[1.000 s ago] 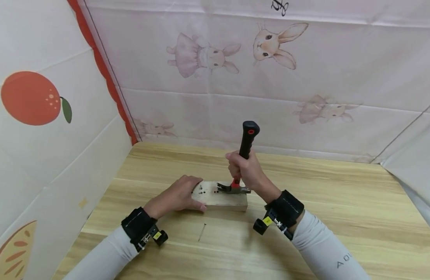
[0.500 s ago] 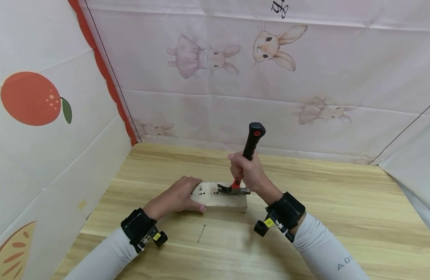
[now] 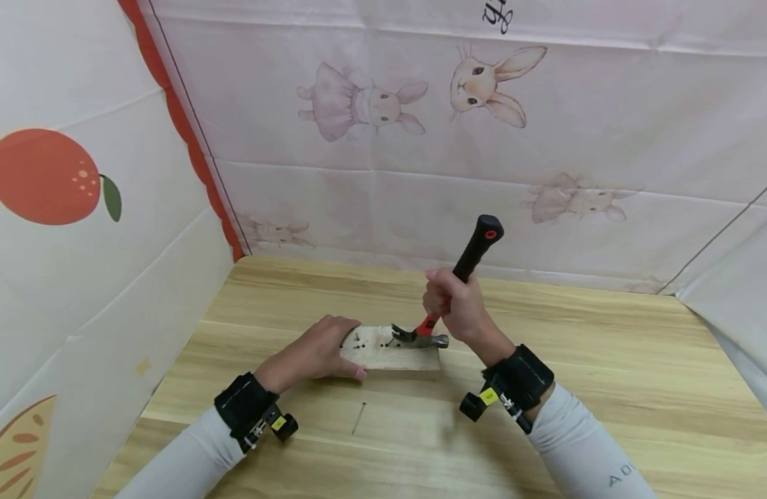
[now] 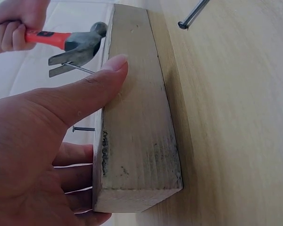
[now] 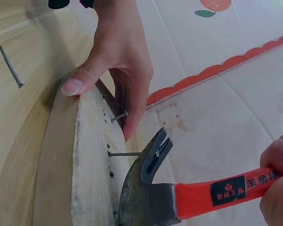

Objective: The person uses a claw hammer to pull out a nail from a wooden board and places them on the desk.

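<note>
A pale wooden block (image 3: 392, 358) lies on the table, its top dotted with dark holes. My left hand (image 3: 315, 353) grips its left end, thumb on the near side and fingers on the far side. My right hand (image 3: 461, 305) holds a claw hammer (image 3: 477, 249) by the black and red handle, which leans to the right. The hammer's head rests on the block. In the right wrist view, a nail (image 5: 125, 154) standing in the block runs into the slot of the claw. Another nail (image 5: 119, 117) sticks out of the block close to my left fingers.
One loose nail (image 3: 359, 418) lies on the wooden table (image 3: 608, 388), in front of the block. A printed cloth wall (image 3: 371, 208) rises behind the table, and another cloth (image 3: 109, 291) stands on the left.
The hammer's handle has tipped to the right with my right hand, and the claw has lifted, showing some of the nail's shank. My left hand stays on the block.
</note>
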Action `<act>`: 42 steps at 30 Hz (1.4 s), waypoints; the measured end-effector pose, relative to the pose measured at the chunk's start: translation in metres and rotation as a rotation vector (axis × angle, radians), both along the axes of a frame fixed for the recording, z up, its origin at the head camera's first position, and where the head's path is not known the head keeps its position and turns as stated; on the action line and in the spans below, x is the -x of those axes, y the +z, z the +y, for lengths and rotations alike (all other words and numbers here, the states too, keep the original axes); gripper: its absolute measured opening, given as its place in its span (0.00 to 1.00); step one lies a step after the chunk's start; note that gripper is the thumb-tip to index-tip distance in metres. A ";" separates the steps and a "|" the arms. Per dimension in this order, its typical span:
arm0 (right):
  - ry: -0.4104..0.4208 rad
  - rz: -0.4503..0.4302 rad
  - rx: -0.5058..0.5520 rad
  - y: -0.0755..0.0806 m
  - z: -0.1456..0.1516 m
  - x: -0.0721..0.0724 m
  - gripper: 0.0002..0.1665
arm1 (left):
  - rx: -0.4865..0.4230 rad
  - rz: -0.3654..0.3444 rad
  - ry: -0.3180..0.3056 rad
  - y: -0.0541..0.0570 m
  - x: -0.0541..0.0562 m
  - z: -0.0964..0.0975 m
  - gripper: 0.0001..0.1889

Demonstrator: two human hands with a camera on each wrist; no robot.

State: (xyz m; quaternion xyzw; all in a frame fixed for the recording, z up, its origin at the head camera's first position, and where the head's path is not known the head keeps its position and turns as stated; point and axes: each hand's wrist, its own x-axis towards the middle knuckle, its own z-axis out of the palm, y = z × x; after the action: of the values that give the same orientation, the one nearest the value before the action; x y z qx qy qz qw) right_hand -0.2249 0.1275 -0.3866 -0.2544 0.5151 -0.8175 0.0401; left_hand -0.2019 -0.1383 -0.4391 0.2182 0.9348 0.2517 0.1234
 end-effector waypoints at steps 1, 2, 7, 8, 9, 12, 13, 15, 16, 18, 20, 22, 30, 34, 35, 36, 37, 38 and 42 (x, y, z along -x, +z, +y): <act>-0.002 -0.003 0.002 0.000 0.001 0.000 0.27 | 0.002 0.000 0.002 0.000 0.000 0.000 0.54; -0.004 -0.008 0.003 -0.001 0.003 0.000 0.27 | 0.006 0.000 0.004 0.000 0.000 0.000 0.54; -0.012 -0.026 0.032 -0.003 0.010 0.000 0.26 | 0.009 -0.001 0.008 -0.002 -0.001 0.000 0.54; -0.010 -0.027 0.042 -0.003 0.011 0.000 0.26 | 0.008 -0.001 0.007 -0.002 -0.001 0.000 0.53; -0.007 -0.030 0.053 -0.003 0.012 0.000 0.26 | 0.006 -0.003 0.006 -0.002 -0.001 0.000 0.53; 0.002 -0.035 0.074 -0.002 0.016 -0.002 0.26 | 0.004 -0.002 0.002 -0.002 -0.001 0.000 0.53; 0.003 -0.036 0.079 -0.002 0.017 -0.002 0.26 | 0.003 -0.001 0.001 -0.001 -0.001 0.000 0.54; -0.001 -0.041 0.083 -0.002 0.019 -0.003 0.26 | 0.002 0.003 0.001 -0.001 -0.001 0.001 0.54; -0.004 -0.041 0.083 -0.002 0.020 -0.003 0.25 | 0.002 0.005 0.001 -0.001 -0.001 0.001 0.54; -0.009 -0.044 0.086 -0.002 0.021 -0.003 0.25 | 0.001 0.008 0.001 0.000 -0.001 0.001 0.54; -0.014 -0.050 0.089 -0.002 0.022 -0.003 0.26 | 0.003 0.011 0.000 0.001 -0.001 0.002 0.54; -0.015 -0.056 0.090 -0.003 0.023 -0.003 0.26 | 0.001 0.015 -0.004 0.001 -0.001 0.002 0.54; -0.018 -0.064 0.091 0.000 0.026 -0.006 0.25 | 0.006 0.014 0.002 0.001 0.000 0.002 0.53; -0.008 -0.071 0.108 0.003 0.024 -0.009 0.25 | 0.010 0.013 0.011 0.001 -0.003 0.000 0.56; -0.003 -0.071 0.111 0.004 0.023 -0.010 0.25 | 0.005 0.011 0.016 0.001 -0.003 -0.001 0.56; 0.000 -0.070 0.113 0.005 0.023 -0.010 0.25 | -0.002 0.010 0.018 0.002 -0.004 -0.001 0.57; 0.003 -0.068 0.114 0.005 0.022 -0.011 0.25 | -0.007 0.010 0.024 0.002 -0.005 -0.001 0.58; 0.006 -0.067 0.113 0.005 0.021 -0.012 0.25 | -0.013 0.015 0.028 0.003 -0.005 -0.001 0.58; 0.016 -0.054 0.109 0.005 0.020 -0.014 0.25 | -0.058 0.066 0.025 0.008 -0.008 0.002 0.54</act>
State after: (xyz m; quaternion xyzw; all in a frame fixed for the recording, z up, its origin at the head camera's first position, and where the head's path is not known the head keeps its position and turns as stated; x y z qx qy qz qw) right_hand -0.2105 0.1478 -0.3811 -0.2379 0.4665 -0.8507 0.0465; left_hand -0.1938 -0.1368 -0.4313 0.2183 0.9333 0.2727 0.0830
